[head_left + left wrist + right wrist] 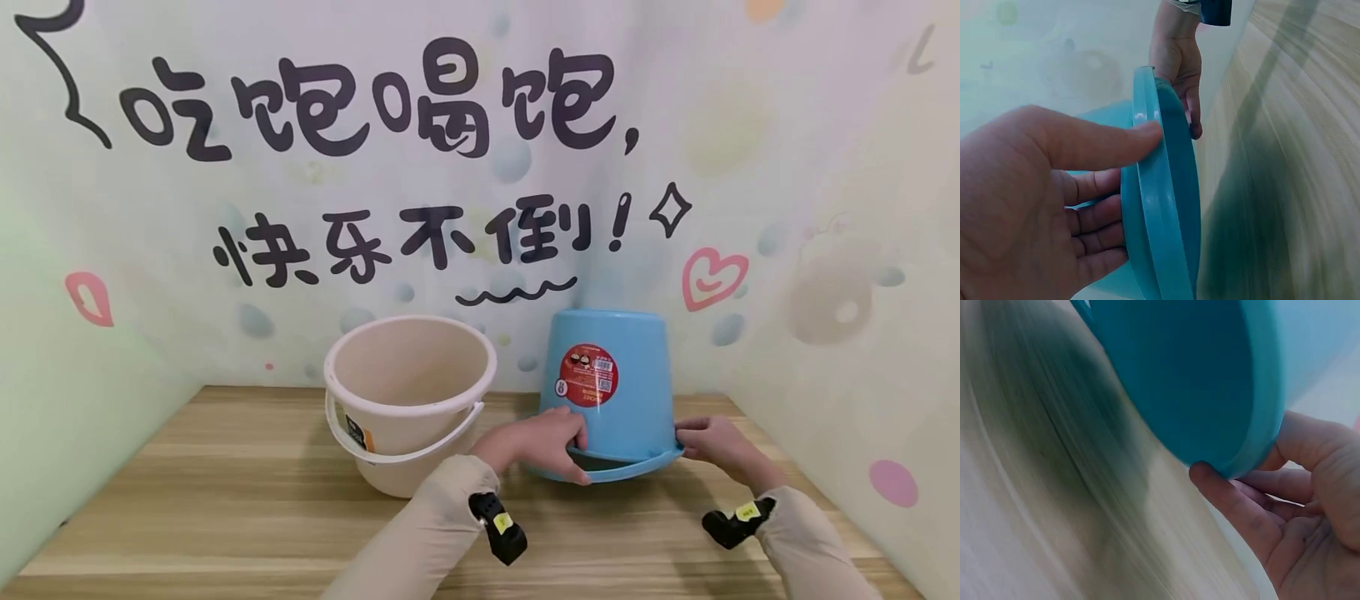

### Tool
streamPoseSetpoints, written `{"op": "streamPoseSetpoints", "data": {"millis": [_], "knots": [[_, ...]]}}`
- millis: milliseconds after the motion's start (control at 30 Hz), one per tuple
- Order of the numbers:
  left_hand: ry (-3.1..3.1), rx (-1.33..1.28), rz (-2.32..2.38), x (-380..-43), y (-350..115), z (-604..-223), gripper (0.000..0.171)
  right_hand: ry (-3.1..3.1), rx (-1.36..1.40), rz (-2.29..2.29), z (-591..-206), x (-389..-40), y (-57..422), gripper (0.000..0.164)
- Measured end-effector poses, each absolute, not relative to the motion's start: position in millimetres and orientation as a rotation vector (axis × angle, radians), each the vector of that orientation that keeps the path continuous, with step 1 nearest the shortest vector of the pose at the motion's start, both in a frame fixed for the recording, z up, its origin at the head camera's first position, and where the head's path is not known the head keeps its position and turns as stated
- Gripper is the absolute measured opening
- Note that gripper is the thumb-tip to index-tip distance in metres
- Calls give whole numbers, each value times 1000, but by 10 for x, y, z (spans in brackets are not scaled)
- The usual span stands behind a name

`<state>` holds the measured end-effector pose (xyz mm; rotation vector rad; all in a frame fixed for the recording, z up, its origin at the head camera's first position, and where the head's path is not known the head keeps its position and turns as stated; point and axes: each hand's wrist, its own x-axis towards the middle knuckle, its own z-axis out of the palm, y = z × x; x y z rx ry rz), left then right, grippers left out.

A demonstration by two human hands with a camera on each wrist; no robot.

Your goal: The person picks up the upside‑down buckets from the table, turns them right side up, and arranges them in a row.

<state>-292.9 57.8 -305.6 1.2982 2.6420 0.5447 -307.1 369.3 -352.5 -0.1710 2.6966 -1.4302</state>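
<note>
An upside-down blue bucket (633, 375) with a red round sticker (588, 375) stands at the right in the head view. Its rim is raised off the table, with a shadow below it. My left hand (542, 442) grips the near left side of the rim; in the left wrist view its thumb lies over the blue band at the rim (1159, 206) and the other fingers curl behind it. On the right side, my right hand (722, 446) pinches the rim, and the right wrist view shows the bucket's dark inside (1179, 369).
A cream bucket (412, 425) stands upright on the wood-grain table (225, 492), left of the blue one, its white handle (442, 446) hanging in front. A printed cloth wall (420, 179) with black lettering closes off the back, and pale walls flank both sides.
</note>
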Motion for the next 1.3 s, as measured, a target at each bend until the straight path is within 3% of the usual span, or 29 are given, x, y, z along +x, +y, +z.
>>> {"op": "streamPoseSetpoints", "data": {"millis": [733, 1300], "knots": [[2521, 1435, 909, -2764, 501, -2794, 32, 2307, -419, -1675, -3111, -2865, 3810, 28], [2251, 1144, 1422, -2767, 368, -2751, 23, 2251, -494, -1811, -2800, -2753, 3773, 33]]}}
